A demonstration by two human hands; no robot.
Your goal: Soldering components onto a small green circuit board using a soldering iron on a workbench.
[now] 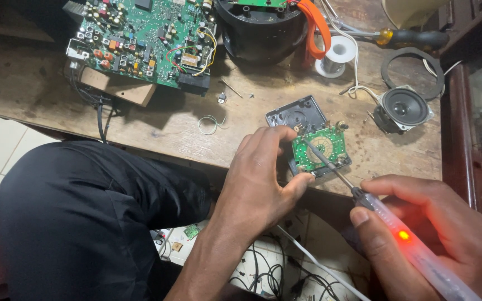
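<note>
A small grey plastic housing [297, 114] lies near the front edge of the wooden workbench [157, 120], with a small green circuit board [324, 146] sitting in it. My left hand [260, 178] grips the housing's left side, thumb at its front corner. My right hand [430, 228] holds a translucent tester screwdriver [414, 248] with a red lamp glowing in its handle. The metal tip [314, 151] rests on the small green board.
A large green circuit board [146, 39] with coloured wires lies at the back left. Behind are a black round casing [260, 28], a solder spool [336, 56], a yellow-handled screwdriver [403, 38], a black ring [414, 72] and a small speaker [404, 108]. Cables lie on the floor below.
</note>
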